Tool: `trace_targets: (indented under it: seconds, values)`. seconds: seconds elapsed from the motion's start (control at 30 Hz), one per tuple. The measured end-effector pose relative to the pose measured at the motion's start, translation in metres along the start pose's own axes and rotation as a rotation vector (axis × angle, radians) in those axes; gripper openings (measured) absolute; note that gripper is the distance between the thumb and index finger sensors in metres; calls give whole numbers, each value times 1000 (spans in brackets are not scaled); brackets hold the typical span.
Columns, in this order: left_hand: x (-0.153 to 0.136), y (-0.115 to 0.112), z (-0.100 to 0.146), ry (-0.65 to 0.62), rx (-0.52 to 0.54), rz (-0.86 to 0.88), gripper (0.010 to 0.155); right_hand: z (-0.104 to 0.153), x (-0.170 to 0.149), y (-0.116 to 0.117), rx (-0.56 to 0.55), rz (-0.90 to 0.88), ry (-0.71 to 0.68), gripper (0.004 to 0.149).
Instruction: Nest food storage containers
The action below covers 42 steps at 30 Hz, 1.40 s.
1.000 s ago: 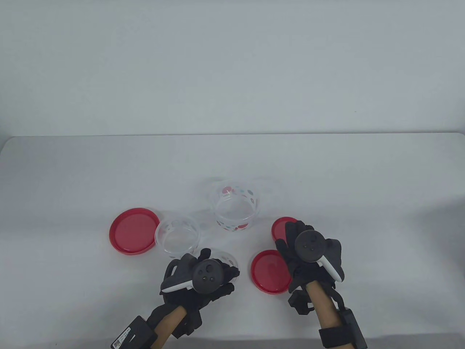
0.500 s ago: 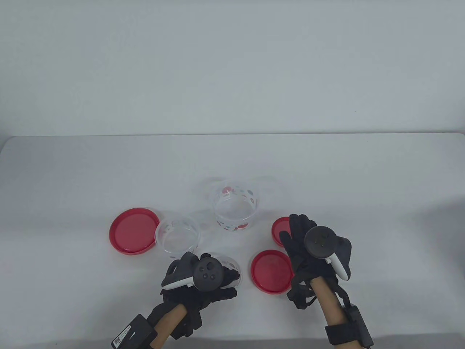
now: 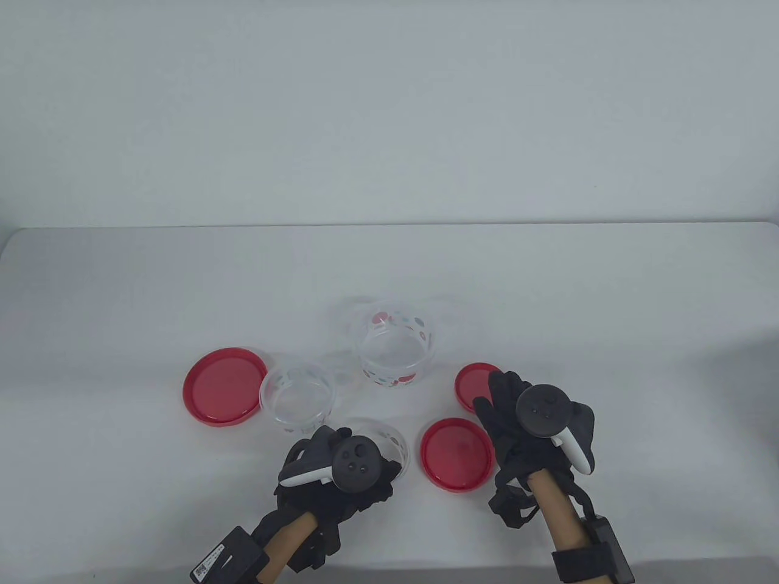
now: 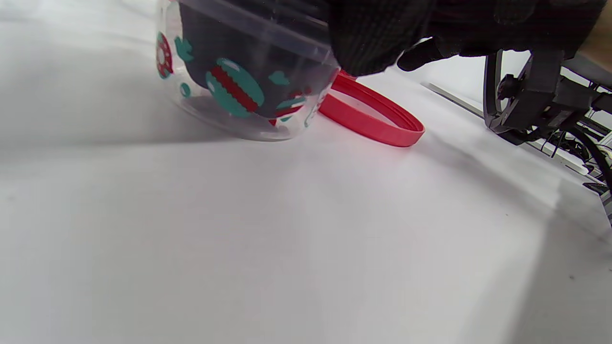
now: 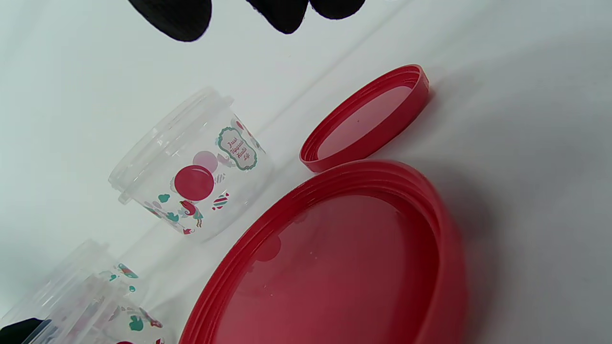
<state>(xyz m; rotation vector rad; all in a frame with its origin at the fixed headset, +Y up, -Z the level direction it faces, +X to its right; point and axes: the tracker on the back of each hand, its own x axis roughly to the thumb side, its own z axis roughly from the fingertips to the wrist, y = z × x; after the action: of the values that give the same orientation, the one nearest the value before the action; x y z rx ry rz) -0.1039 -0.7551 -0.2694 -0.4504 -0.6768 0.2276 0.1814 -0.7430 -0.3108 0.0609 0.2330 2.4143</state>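
White table bearing lids and tubs; left hand gripping small printed tub, fingers inside; right hand hovering beside medium red lid, fingers loosely spread, holding nothing.

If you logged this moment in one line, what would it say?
left hand: grips near container | right hand: free, above lids | nesting: not started

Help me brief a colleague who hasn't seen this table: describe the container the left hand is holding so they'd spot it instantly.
Start at the table's near edge. The left hand grips the clear printed container there, beside the middle red lid. Unlike the two other clear containers farther back, it alone has gloved fingers inside.
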Motion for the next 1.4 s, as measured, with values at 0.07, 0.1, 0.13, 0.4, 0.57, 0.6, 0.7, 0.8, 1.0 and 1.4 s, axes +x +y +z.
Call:
trace_targets:
  seconds: [0.07,0.1,0.13,0.4,0.57,0.6,0.7,0.8,1.0,1.4]
  values:
    - [0,0,0,-1,1,2,53,0,0,0,1,-8,-1,66]
    - [0,0,0,-4,2,6,53,0,0,0,0,-11,-2,66]
    - [0,1,1,-11,8,15,52,0,0,0,1,-16,-5,67]
    - [9,18,9,-38,123,2,51,3,3,-7,-20,-131,-19,66]
    - [23,34,12,-56,208,-36,51,5,2,-13,-30,-290,-21,67]
    - [27,36,10,-57,216,-47,50,6,2,-14,-32,-329,-19,68]
    - [40,44,4,-60,222,-71,50,10,-1,-15,-71,-447,21,72]
    - [56,50,-5,-80,234,-85,49,11,-3,-15,-45,-593,26,71]
    - [87,61,-20,-100,277,-117,48,10,-6,-10,45,-774,8,75]
    - [105,67,-32,-88,281,-111,48,7,-3,-5,259,-879,-98,86]
